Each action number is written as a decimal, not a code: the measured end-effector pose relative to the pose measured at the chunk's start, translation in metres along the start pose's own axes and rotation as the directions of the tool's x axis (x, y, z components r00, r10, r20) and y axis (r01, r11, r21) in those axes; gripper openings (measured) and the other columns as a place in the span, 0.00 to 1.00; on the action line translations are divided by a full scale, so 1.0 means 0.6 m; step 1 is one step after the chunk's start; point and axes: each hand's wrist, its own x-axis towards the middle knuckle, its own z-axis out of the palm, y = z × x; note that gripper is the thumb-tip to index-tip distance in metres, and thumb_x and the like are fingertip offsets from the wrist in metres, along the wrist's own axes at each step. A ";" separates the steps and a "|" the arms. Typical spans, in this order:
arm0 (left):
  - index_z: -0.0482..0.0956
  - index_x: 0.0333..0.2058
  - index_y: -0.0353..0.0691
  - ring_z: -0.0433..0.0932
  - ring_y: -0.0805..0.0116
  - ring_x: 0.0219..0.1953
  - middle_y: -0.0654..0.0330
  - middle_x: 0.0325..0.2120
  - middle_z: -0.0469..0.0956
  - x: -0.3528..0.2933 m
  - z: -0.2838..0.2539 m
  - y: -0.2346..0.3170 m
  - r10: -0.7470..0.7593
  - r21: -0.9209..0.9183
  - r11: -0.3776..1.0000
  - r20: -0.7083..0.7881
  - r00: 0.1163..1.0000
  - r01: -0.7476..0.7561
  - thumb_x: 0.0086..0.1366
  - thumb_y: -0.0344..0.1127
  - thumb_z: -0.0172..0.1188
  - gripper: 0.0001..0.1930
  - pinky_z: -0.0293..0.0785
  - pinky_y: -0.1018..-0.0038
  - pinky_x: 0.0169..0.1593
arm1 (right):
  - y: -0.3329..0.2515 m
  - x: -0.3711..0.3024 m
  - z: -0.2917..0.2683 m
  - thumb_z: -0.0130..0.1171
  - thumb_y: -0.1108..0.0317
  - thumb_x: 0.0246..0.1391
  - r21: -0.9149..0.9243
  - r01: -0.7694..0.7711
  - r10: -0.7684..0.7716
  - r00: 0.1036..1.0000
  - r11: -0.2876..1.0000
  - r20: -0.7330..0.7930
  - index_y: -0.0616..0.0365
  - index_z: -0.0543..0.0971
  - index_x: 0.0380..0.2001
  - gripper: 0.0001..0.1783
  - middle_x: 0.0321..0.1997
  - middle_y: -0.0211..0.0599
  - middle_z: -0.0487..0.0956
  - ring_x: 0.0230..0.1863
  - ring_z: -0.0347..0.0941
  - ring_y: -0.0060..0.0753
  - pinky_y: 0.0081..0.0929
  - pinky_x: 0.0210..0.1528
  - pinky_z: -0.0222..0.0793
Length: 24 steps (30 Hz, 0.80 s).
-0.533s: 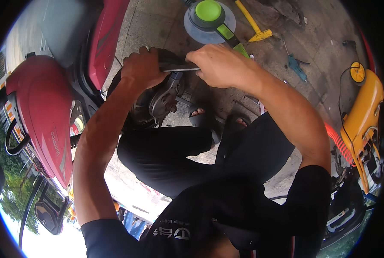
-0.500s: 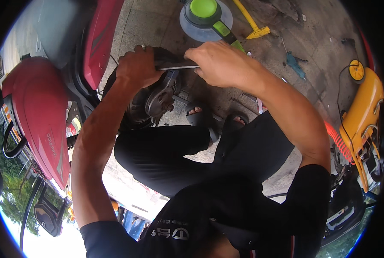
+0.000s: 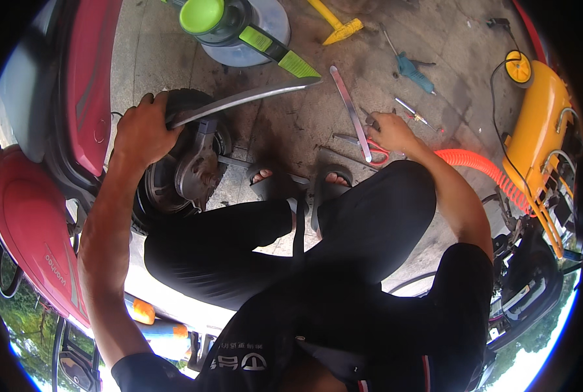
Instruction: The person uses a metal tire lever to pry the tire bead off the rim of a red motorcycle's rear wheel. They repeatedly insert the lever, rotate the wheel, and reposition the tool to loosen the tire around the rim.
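My left hand (image 3: pixel 142 130) is closed at the tire of a wheel (image 3: pixel 180 163) on the left, gripping one end of a long, slightly curved metal tire lever (image 3: pixel 246 97). The lever's other end sticks out to the right over the floor. Low over the ground on the right, my right hand (image 3: pixel 394 134) has curled fingers with a small dark piece at their tips that I cannot make out. Beside that hand lie a second flat metal lever (image 3: pixel 350 114) and a red-handled cutting tool (image 3: pixel 378 154).
A red scooter (image 3: pixel 30 228) stands at the left. A clear tub (image 3: pixel 268 29) with a green-and-black top, a yellow hammer (image 3: pixel 340 29) and a teal-handled tool (image 3: pixel 414 73) are on the floor ahead. An orange air tank (image 3: pixel 536 124) with a red coiled hose (image 3: pixel 477 160) is at right.
My right hand has left the tire lever and moved right and down toward the floor tools. My left hand stays on the lever at the tire. The view has shifted right.
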 end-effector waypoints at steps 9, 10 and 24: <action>0.77 0.51 0.38 0.80 0.42 0.44 0.47 0.43 0.79 -0.012 -0.007 0.000 0.046 -0.046 0.998 -0.043 0.998 -0.048 0.58 0.46 0.65 0.25 0.77 0.55 0.51 | 0.053 0.021 0.173 0.65 0.60 0.53 -0.109 -0.233 0.200 0.946 0.966 -0.254 0.61 0.76 0.47 0.22 0.43 0.56 0.82 0.47 0.80 0.58 0.49 0.51 0.76; 0.77 0.51 0.38 0.80 0.42 0.44 0.47 0.43 0.79 -0.011 -0.010 0.000 0.051 -0.042 0.998 -0.023 0.998 -0.052 0.58 0.46 0.65 0.25 0.77 0.55 0.51 | 0.059 0.011 0.162 0.64 0.61 0.54 -0.143 -0.241 0.192 0.938 0.960 -0.287 0.61 0.76 0.48 0.21 0.42 0.56 0.82 0.47 0.80 0.59 0.49 0.51 0.76; 0.79 0.53 0.48 0.81 0.43 0.44 0.49 0.43 0.81 -0.007 -0.004 -0.015 0.075 -0.004 0.997 -0.008 0.997 -0.075 0.59 0.50 0.66 0.26 0.78 0.54 0.50 | -0.255 -0.328 -0.179 0.44 0.73 0.67 0.427 -0.145 0.057 0.976 0.892 0.212 0.62 0.74 0.47 0.11 0.19 0.40 0.72 0.21 0.73 0.38 0.37 0.30 0.69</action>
